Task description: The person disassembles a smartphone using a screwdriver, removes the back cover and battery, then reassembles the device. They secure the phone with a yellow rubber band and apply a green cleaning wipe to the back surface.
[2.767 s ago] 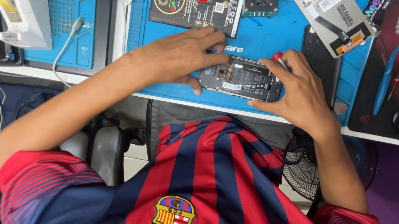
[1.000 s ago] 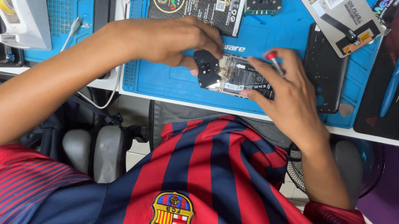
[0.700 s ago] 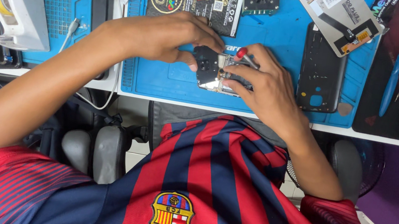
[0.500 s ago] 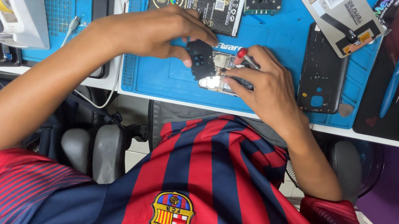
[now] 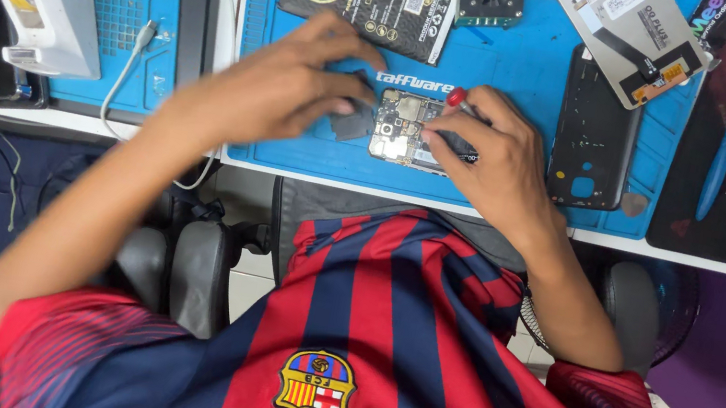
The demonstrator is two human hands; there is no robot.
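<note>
Blue repair mat [image 5: 512,63] under opened phone [image 5: 402,128], left fingers [image 5: 340,105] pinching dark piece [image 5: 354,123], right fingers [image 5: 440,135] grasping red-tipped tool [image 5: 457,99].

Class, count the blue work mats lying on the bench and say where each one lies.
2. A small blue mat lies at the left, under the white device; a larger blue mat lies in the middle, under both hands. Others may lie out of view.
</note>
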